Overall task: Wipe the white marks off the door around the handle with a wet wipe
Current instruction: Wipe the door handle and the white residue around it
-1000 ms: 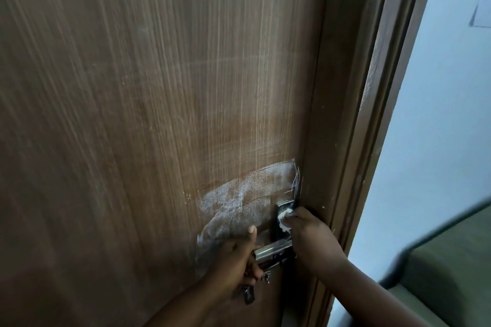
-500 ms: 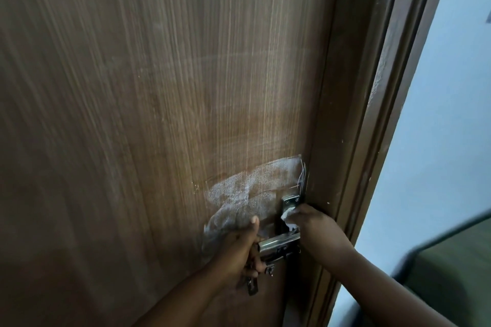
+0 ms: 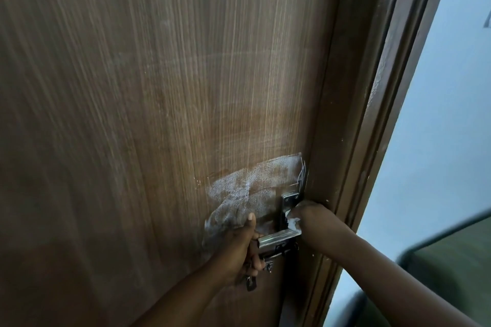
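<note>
The brown wooden door (image 3: pixel 159 114) stood closed against its dark frame (image 3: pixel 372 141), and the metal handle (image 3: pixel 279 237) served as the centre of everything. The person's left hand (image 3: pixel 239 252) was closed around the free end of the handle, its thumb lying straight up against the wood just left of the lever. Below that hand a small key (image 3: pixel 250 284) hung down, though its shape was hard to make out.

The right hand (image 3: pixel 316 220) was on the other side of the handle, by the door's edge, bunched tight around a white wet wipe (image 3: pixel 293 221). Only a crumpled corner of the wipe showed out of the fist, and it was pressed against the dark metal plate (image 3: pixel 289 202) just above the lever. Whether the wipe touched the wood itself, I could not tell.

The white marks (image 3: pixel 247 191) spread as a broad chalky smear up and to the left of the handle, reaching from beside the left thumb to the door's edge. A few thin white scratches (image 3: pixel 302 175) stood right above the plate. Beyond the frame, to the right of the handle, was a pale wall (image 3: pixel 438 127).
</note>
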Demonstrator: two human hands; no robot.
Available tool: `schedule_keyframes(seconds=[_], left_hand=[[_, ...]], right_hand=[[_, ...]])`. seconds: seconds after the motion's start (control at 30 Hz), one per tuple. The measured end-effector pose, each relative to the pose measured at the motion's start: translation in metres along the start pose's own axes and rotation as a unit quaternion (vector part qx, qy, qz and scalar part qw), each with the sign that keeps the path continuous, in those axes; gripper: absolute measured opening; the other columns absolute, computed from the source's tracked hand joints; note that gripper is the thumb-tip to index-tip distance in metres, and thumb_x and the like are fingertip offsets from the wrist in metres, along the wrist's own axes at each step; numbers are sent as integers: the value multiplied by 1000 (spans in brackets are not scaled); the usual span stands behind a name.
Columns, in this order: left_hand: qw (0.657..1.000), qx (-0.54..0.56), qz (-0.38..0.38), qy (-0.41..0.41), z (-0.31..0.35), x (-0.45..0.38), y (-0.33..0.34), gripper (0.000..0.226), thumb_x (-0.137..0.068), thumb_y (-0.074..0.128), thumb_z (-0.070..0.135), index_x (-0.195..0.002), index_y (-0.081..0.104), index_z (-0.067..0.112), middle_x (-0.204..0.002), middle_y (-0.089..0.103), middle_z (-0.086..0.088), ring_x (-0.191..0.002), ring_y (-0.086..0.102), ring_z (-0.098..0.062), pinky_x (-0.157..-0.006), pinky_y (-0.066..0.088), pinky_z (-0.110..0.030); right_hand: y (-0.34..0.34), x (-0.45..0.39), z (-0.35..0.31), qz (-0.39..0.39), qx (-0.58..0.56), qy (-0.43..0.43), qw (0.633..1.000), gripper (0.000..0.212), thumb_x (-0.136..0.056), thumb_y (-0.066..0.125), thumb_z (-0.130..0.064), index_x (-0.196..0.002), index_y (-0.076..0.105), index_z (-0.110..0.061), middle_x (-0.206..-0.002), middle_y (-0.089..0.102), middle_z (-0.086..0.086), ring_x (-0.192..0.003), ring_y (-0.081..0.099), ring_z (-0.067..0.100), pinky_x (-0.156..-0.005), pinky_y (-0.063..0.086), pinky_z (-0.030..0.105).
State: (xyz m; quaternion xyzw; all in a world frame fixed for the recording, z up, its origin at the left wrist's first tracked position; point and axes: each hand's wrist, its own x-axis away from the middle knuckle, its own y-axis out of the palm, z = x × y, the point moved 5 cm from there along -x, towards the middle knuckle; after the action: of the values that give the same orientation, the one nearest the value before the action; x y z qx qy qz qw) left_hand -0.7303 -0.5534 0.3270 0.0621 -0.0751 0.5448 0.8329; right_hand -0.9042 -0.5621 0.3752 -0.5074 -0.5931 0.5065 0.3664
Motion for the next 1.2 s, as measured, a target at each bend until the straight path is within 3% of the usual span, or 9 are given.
schedule_keyframes(seconds=[0.23, 0.4, 0.5, 0.6, 0.73, 0.83, 1.0, 1.07, 1.2], left_hand=[[1000, 7, -14, -19, 0, -2, 1, 67, -74, 34, 70, -92, 55, 10, -48, 58, -7, -57, 63, -23, -52, 48, -27], [999, 9, -14, -39, 1, 0, 1, 75, -71, 29, 72, -96, 57, 7, -45, 55, -5, -53, 64, -19, -50, 50, -25], [998, 10, -17, -57, 1, 0, 1, 84, -70, 25, 74, -101, 60, 5, -44, 51, -5, -52, 64, -17, -51, 53, -26], [997, 9, -32, -62, 0, 0, 0, 97, -70, 18, 78, -99, 68, 1, -48, 50, -7, -53, 62, -16, -51, 54, -26], [996, 22, -39, -79, -7, -5, -3, 103, -67, 14, 85, -92, 73, 4, -45, 51, -7, -51, 60, -19, -51, 54, -29], [995, 32, -40, -81, -8, -7, -4, 108, -56, 23, 94, -85, 69, 0, -54, 52, -14, -48, 56, -21, -54, 53, -30], [995, 9, -44, -86, -6, 0, -6, 96, -68, 17, 83, -109, 63, 9, -48, 47, -3, -53, 62, -18, -58, 57, -31], [996, -1, -44, -84, -5, 1, -7, 94, -69, 16, 83, -110, 61, 12, -47, 44, -2, -56, 63, -18, -62, 59, -34], [995, -6, -51, -87, -1, 5, -5, 90, -69, 16, 82, -110, 58, 14, -44, 44, 1, -56, 62, -17, -66, 59, -37]], right_hand=[[5, 13, -8, 38, -34, -23, 998, 21, -63, 53, 11, -58, 56, -9, -78, 64, 6, -75, 58, 18, -67, 41, 19], [14, 18, -17, 97, -77, -39, 992, 47, -67, 57, 11, -63, 55, -36, -79, 59, -8, -78, 58, 9, -68, 32, -1], [19, 18, -34, 127, -84, -52, 987, 32, -72, 60, 9, -88, 72, -16, -95, 68, 1, -89, 62, 15, -75, 29, -5], [29, 21, -52, 149, -99, -56, 982, 36, -75, 61, 5, -101, 70, -18, -107, 66, 0, -96, 61, 13, -83, 37, 4], [32, 32, -63, 206, -192, -76, 957, 40, -73, 57, 7, -95, 71, -22, -100, 70, -1, -96, 60, 10, -84, 35, -1], [36, 48, -67, 206, -309, -85, 925, 40, -76, 56, 6, -94, 71, -27, -100, 69, -11, -99, 61, 2, -85, 45, 12], [39, 78, -17, 389, -328, 73, 858, 38, -76, 68, 4, -95, 70, -29, -100, 64, -12, -94, 61, 0, -80, 42, 7], [45, 81, 2, 392, -312, 141, 854, 43, -76, 69, 4, -102, 68, -29, -101, 63, -10, -96, 60, 5, -79, 40, 3], [50, 70, 6, 390, -325, 162, 846, 36, -80, 69, -5, -111, 67, -25, -106, 63, -12, -98, 59, -1, -82, 44, 8]])
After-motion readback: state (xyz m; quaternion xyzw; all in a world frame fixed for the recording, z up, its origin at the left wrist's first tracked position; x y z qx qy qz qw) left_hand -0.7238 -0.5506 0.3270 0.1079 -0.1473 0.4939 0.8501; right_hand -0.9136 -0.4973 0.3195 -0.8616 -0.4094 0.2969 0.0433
